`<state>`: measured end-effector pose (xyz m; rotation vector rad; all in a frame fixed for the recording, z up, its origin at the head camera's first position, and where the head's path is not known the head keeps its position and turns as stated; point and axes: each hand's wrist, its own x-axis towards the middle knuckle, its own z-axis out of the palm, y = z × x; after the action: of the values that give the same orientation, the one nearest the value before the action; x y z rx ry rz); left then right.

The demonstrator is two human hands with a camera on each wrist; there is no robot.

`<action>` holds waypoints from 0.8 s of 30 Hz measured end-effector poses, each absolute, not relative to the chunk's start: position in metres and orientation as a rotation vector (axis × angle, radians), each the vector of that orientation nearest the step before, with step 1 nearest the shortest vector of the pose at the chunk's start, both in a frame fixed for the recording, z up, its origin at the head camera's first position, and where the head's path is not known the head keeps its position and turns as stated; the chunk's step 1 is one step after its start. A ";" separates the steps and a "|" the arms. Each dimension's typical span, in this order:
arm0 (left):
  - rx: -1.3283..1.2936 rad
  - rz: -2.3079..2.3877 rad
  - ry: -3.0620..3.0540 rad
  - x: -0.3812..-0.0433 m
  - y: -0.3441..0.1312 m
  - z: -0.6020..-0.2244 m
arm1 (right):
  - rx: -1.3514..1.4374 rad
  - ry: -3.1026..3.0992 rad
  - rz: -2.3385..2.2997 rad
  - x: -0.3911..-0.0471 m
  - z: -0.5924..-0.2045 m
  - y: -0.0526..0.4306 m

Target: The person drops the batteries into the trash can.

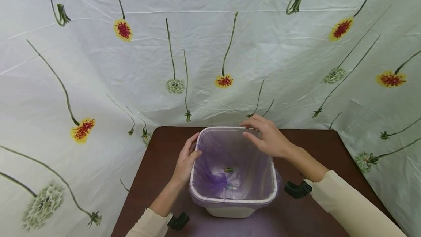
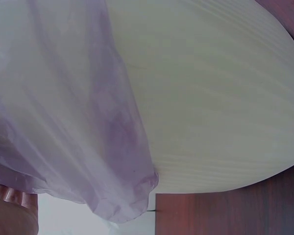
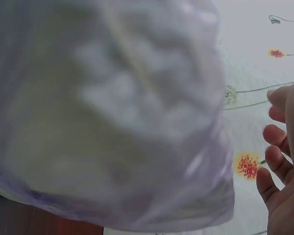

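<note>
A white bin (image 1: 231, 212) stands near the middle of the table, lined with a thin purple plastic bag (image 1: 210, 180) folded over its rim. My left hand (image 1: 185, 162) grips the left rim, thumb over the top edge and fingers on the outer side. In the left wrist view, the bag (image 2: 117, 122) hangs loosely down the ribbed bin wall (image 2: 215, 98). My right hand (image 1: 268, 136) hovers at the far right corner of the rim, fingers loosely bent and holding nothing. The right wrist view shows its fingers (image 3: 277, 161) apart from the bag (image 3: 186, 196).
At the bottom inside the bin lies a small green and orange item (image 1: 228, 170). The dark reddish-brown table (image 1: 306, 145) extends on both sides of the bin. A white floral cloth (image 1: 204, 46) hangs behind and at both sides. Black straps (image 1: 297, 189) sit on both wrists.
</note>
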<state>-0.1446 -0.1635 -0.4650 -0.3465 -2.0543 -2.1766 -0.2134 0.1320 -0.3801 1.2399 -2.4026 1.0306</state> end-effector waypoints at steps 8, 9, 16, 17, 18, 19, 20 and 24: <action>-0.336 -2.165 -2.060 -0.145 -0.163 -0.466 | 1.194 -2.459 1.040 -0.210 -0.384 0.146; -0.336 -2.163 -2.062 -0.145 -0.163 -0.466 | 1.189 -2.464 1.039 -0.210 -0.384 0.148; -0.341 -2.155 -2.069 -0.145 -0.163 -0.466 | 1.180 -2.472 1.022 -0.207 -0.387 0.159; -0.346 -2.154 -2.067 -0.145 -0.163 -0.466 | 1.177 -2.472 1.020 -0.206 -0.387 0.161; -0.348 -2.154 -2.065 -0.145 -0.163 -0.466 | 1.172 -2.474 1.016 -0.206 -0.388 0.163; -0.344 -2.159 -2.062 -0.145 -0.163 -0.466 | 1.167 -2.475 1.015 -0.205 -0.388 0.165; -0.343 -2.159 -2.062 -0.145 -0.163 -0.466 | 1.160 -2.476 1.011 -0.205 -0.389 0.167; -0.346 -2.154 -2.064 -0.145 -0.163 -0.466 | 1.121 -2.477 1.003 -0.204 -0.393 0.176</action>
<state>-0.1452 -0.1627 -0.4663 -0.3457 -2.0639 -2.1544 -0.2040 0.1760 -0.3928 1.1214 -2.4775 1.0029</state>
